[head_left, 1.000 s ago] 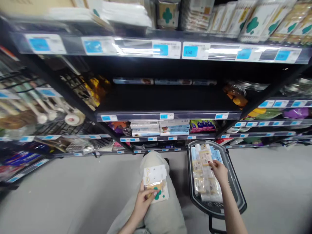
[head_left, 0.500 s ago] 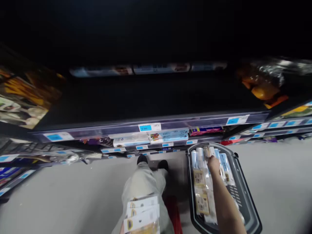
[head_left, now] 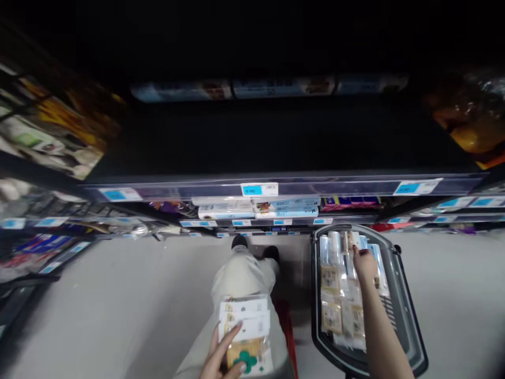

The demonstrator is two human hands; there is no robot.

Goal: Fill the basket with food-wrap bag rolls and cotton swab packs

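On my lap lies a small stack of flat clear packets (head_left: pixel 250 327) with white header cards; the front one shows yellowish contents and a green clover shape. My left hand (head_left: pixel 223 352) grips the stack from the left, fingers laid over its front. To the right, my right hand (head_left: pixel 366 265) reaches into a dark shopping basket (head_left: pixel 410 321), its fingers closed at the upper end of the packages. What they pinch is hidden. Around that hand lie light-blue and white wrapped rolls (head_left: pixel 334 247) and several clear packs with tan labels (head_left: pixel 331 316).
A dark shelf (head_left: pixel 276 137) spans the front, with blue rolls (head_left: pixel 284 87) at its back. Its edge carries price tags (head_left: pixel 259 189). More rolls (head_left: pixel 287 206) lie on the shelf below. Something red (head_left: pixel 286 326) stands beside my legs on the grey floor (head_left: pixel 150 295).
The view has shifted, so the shelf sits higher. My left hand's fingers now show over the packets, and the green clover has come into sight. My right hand stays in the basket, slightly shifted over the packages.
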